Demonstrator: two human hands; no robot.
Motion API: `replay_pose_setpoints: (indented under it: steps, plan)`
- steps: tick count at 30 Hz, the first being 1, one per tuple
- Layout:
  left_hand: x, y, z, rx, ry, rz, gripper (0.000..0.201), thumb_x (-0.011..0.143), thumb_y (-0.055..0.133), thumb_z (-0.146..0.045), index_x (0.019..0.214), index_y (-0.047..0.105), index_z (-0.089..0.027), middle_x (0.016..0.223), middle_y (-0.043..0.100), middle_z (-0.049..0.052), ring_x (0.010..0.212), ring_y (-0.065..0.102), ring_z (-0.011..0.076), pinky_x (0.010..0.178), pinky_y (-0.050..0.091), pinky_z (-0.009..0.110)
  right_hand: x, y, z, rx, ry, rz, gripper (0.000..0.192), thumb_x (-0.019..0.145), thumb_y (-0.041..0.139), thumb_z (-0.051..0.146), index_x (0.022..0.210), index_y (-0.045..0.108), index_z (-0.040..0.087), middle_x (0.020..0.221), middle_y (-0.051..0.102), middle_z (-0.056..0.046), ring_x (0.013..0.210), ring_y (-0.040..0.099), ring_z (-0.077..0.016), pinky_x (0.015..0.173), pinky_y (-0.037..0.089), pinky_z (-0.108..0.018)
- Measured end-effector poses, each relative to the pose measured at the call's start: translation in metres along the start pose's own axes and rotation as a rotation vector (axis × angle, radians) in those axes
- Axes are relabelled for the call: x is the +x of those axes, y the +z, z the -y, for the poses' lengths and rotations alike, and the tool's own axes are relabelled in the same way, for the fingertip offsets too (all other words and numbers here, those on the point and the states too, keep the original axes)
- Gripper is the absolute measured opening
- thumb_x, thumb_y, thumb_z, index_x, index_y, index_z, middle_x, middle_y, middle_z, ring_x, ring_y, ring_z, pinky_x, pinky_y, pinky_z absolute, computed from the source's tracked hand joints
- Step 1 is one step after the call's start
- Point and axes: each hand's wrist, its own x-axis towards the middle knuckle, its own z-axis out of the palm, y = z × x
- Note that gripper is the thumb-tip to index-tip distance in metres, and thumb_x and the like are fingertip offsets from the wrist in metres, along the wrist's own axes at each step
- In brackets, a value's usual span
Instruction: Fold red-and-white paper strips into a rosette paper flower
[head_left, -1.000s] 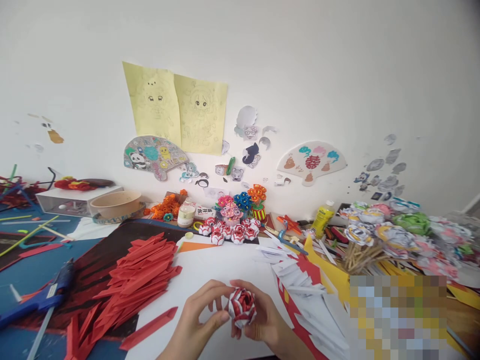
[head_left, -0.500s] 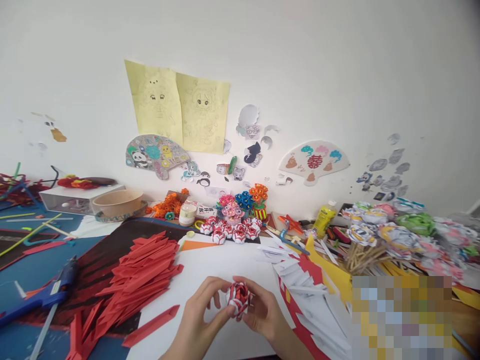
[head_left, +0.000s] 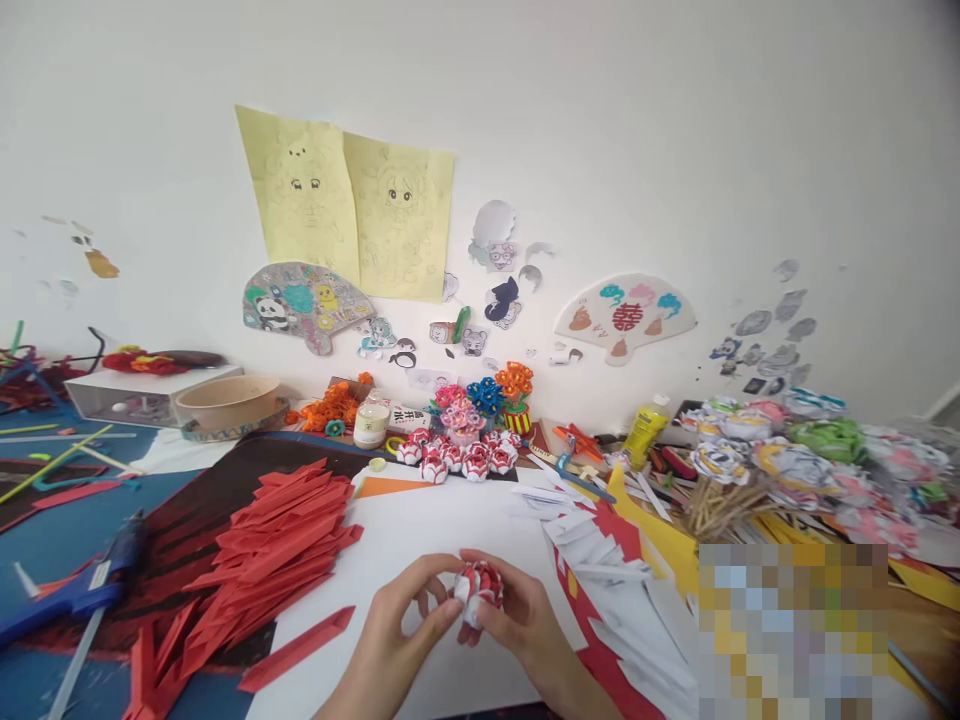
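Between my two hands, over a sheet of white paper point(head_left: 420, 515), is a red and white folded-paper flower point(head_left: 480, 590). My left hand point(head_left: 420, 610) pinches its left side, with the thumb across the front of the white petals. On the other side my right hand point(head_left: 521, 615) grips it, thumb low on the front and fingers behind. Part of the flower is covered by the fingers. A pile of red folded paper strips point(head_left: 277, 550) lies to the left, and white folded paper strips point(head_left: 607, 570) lie to the right.
Finished red and white paper flowers point(head_left: 476, 460) stand at the back of the sheet. A blue glue gun point(head_left: 97, 585) rests at the left. A yellow bottle point(head_left: 646, 432) and a bunch of paper flowers on sticks point(head_left: 724, 465) stand at the right.
The flower has been tilted in my hands, so more of its white outer petals shows. Both thumbs have come onto its front. The view has shifted slightly.
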Motion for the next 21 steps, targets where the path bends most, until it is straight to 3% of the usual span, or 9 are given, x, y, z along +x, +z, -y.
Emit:
replay_pose_setpoints:
  steps: [4, 8, 15, 21]
  plan:
    - [0.001, 0.000, 0.005, -0.105, -0.112, 0.021, 0.027, 0.086, 0.060, -0.042, 0.100, 0.066, -0.019, 0.067, 0.065, 0.000, 0.064, 0.058, 0.0154, 0.065, 0.043, 0.024, -0.002, 0.001, -0.003, 0.016, -0.003, 0.016, 0.054, 0.075, 0.076, 0.039, 0.121, 0.061, 0.015, 0.073, 0.069, -0.004, 0.056, 0.066, -0.0159, 0.057, 0.054, -0.030]
    - [0.000, 0.005, 0.011, -0.258, -0.141, -0.020, 0.029, 0.081, 0.066, -0.044, 0.081, 0.064, -0.016, 0.062, 0.061, -0.001, 0.057, 0.053, 0.0128, 0.060, 0.040, 0.023, -0.002, 0.003, -0.005, 0.018, -0.037, 0.015, 0.054, 0.077, 0.075, 0.037, 0.125, 0.057, 0.019, 0.082, 0.071, -0.005, 0.058, 0.066, -0.0150, 0.059, 0.055, -0.030]
    - [-0.001, 0.010, 0.013, -0.241, -0.176, -0.100, 0.032, 0.079, 0.067, -0.046, 0.091, 0.067, -0.016, 0.056, 0.053, -0.003, 0.055, 0.046, 0.0118, 0.058, 0.037, 0.022, -0.001, 0.003, -0.004, 0.043, -0.045, 0.016, 0.057, 0.073, 0.079, 0.031, 0.125, 0.059, 0.018, 0.093, 0.070, -0.007, 0.070, 0.067, -0.0180, 0.071, 0.057, -0.036]
    - [-0.001, 0.012, 0.018, -0.255, -0.182, -0.112, 0.031, 0.077, 0.069, -0.045, 0.084, 0.066, -0.015, 0.059, 0.056, -0.002, 0.055, 0.047, 0.0110, 0.058, 0.037, 0.022, -0.003, 0.004, -0.005, 0.033, -0.051, 0.003, 0.058, 0.073, 0.079, 0.026, 0.127, 0.058, 0.020, 0.095, 0.069, -0.007, 0.068, 0.067, -0.0169, 0.070, 0.058, -0.036]
